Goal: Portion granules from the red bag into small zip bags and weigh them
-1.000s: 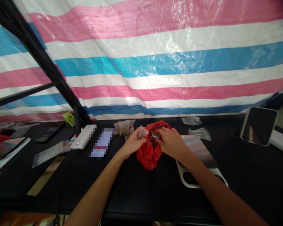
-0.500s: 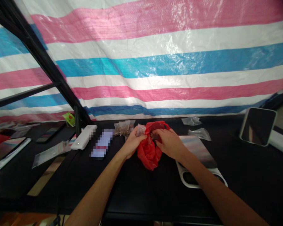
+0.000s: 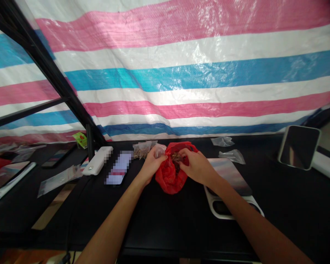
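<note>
A red plastic bag point(image 3: 171, 178) sits open on the black table, with brown dried pieces point(image 3: 177, 158) showing in its mouth. My left hand point(image 3: 151, 163) is closed at the bag's left rim, holding a small clear plastic bag point(image 3: 160, 149) against it. At the right side of the opening is my right hand point(image 3: 194, 165), its fingers bent together over the brown pieces; what lies between the fingertips is too small to make out.
A white scale point(image 3: 232, 178) lies under my right forearm. Filled clear bags point(image 3: 143, 149), a phone point(image 3: 119, 168) and a white device point(image 3: 98, 160) are on the left. Clear bags point(image 3: 232, 156) lie behind the scale; a dark-screened device point(image 3: 299, 147) stands far right.
The red bag's mouth is wider, and more brown pieces show. My left hand and the clear bag have shifted slightly left. My right fingers have drawn closer together.
</note>
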`<action>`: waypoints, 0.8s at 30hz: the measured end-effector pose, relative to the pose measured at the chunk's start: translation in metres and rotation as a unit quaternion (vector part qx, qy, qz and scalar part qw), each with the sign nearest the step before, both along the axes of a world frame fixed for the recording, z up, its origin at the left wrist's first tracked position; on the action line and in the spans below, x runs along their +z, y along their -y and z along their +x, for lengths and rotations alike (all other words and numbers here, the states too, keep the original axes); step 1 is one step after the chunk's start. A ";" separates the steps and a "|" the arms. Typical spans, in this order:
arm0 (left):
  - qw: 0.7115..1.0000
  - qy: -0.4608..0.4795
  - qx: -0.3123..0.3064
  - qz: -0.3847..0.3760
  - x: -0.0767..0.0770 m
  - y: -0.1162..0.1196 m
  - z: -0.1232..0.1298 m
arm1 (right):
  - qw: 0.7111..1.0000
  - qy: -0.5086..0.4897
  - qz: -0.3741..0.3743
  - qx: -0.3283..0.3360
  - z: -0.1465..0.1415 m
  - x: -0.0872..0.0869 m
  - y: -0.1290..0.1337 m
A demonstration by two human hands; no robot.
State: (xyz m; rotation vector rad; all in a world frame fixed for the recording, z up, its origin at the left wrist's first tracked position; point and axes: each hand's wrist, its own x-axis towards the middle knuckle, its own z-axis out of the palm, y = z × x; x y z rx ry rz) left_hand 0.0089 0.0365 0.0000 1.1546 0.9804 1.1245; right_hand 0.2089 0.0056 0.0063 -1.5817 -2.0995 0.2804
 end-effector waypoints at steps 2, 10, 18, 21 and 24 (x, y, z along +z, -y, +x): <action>0.993 -0.073 0.046 0.077 -0.003 -0.003 -0.002 | 0.999 -0.046 0.000 0.003 0.001 -0.001 -0.002; 0.924 -0.287 0.035 0.250 -0.013 -0.002 -0.007 | 0.979 -0.197 0.023 0.044 0.003 0.004 -0.003; 0.902 -0.311 -0.068 0.292 -0.016 0.006 -0.008 | 0.985 -0.103 0.101 0.095 0.000 0.015 0.004; 0.896 -0.319 -0.079 0.298 -0.015 0.007 -0.005 | 0.976 -0.113 0.121 0.143 0.000 0.016 0.005; 0.898 -0.314 -0.083 0.297 -0.013 0.009 -0.002 | 0.968 -0.131 0.122 0.173 0.000 0.017 0.006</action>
